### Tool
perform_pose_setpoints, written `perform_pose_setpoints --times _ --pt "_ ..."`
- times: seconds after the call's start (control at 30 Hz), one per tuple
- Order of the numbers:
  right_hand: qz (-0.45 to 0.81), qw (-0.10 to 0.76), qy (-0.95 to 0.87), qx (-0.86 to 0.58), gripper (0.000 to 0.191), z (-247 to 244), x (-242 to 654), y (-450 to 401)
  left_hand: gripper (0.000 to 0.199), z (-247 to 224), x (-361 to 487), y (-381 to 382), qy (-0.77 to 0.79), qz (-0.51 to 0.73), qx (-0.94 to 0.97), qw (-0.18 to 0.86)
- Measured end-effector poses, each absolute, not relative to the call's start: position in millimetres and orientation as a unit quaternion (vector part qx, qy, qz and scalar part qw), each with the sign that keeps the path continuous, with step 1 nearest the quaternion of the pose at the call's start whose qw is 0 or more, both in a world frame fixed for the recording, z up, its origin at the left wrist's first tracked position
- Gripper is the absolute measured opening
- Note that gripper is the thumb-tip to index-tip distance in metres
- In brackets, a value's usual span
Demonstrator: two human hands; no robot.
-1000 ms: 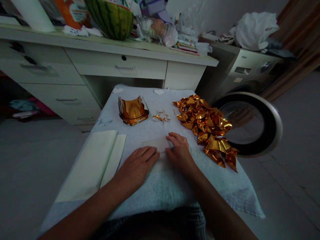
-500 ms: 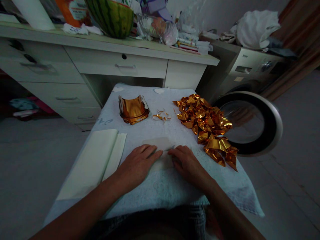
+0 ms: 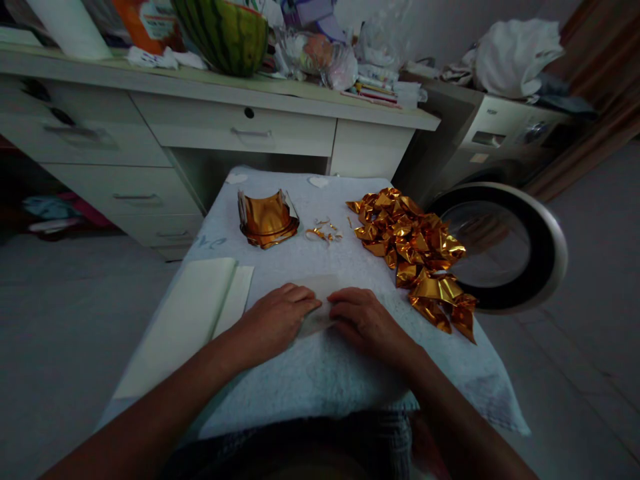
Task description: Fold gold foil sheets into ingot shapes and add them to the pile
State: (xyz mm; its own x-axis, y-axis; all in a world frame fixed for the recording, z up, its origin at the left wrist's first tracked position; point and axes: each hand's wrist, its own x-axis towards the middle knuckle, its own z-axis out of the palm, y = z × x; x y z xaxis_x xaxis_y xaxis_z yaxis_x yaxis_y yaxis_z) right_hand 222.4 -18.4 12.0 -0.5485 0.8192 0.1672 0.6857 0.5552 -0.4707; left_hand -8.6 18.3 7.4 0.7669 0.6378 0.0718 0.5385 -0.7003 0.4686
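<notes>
A thin, pale paper sheet (image 3: pixel 320 313) lies on the cloth-covered table between my hands. My left hand (image 3: pixel 285 317) is closed on its left side, fingers together and thumb pointing inward. On the right side, my right hand (image 3: pixel 363 320) has its fingers curled over the paper's edge. The hands are close but not touching. To the left is a folded stack of pale paper (image 3: pixel 180 320). Beyond the hands stands a stack of gold foil sheets (image 3: pixel 269 220), with small gold scraps (image 3: pixel 324 232) beside it. Folded gold foil pieces (image 3: pixel 410 233) are heaped at the right.
A white desk (image 3: pixel 285 100) with drawers runs behind the table, bearing a cut watermelon (image 3: pixel 225 37) and plastic bags. A washing machine (image 3: pixel 487 140) stands at the right, its round door (image 3: pixel 545 247) open beside the table.
Both hands have shifted slightly on the paper. The right hand's fingers have moved a little left, and the near part of the sheet now looks smaller.
</notes>
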Motion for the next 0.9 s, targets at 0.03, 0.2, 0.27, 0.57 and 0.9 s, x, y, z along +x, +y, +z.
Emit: perform_pose_setpoints --times 0.03,0.2,0.27,0.57,0.9 --pt "0.182 0.19 -0.861 -0.435 0.012 12.3 222.4 -16.7 0.038 9.5 -11.2 17.5 0.327 0.122 0.908 0.233" --pt "0.203 0.192 -0.857 -0.433 0.013 14.3 220.5 -9.4 0.035 15.0 -29.3 6.2 0.412 0.165 0.849 0.288" --pt "0.212 0.194 -0.849 -0.443 0.012 14.8 218.4 -6.5 0.041 15.7 -33.4 2.2 0.429 0.18 0.829 0.31" --pt "0.241 0.198 -0.782 -0.54 0.006 11.1 204.7 6.4 0.038 3.8 -16.7 0.4 0.54 0.233 0.749 0.306" --pt "0.226 0.185 -0.755 -0.588 0.01 12.8 192.1 13.7 0.055 -12.8 -11.1 0.0 0.574 0.275 0.729 0.252"
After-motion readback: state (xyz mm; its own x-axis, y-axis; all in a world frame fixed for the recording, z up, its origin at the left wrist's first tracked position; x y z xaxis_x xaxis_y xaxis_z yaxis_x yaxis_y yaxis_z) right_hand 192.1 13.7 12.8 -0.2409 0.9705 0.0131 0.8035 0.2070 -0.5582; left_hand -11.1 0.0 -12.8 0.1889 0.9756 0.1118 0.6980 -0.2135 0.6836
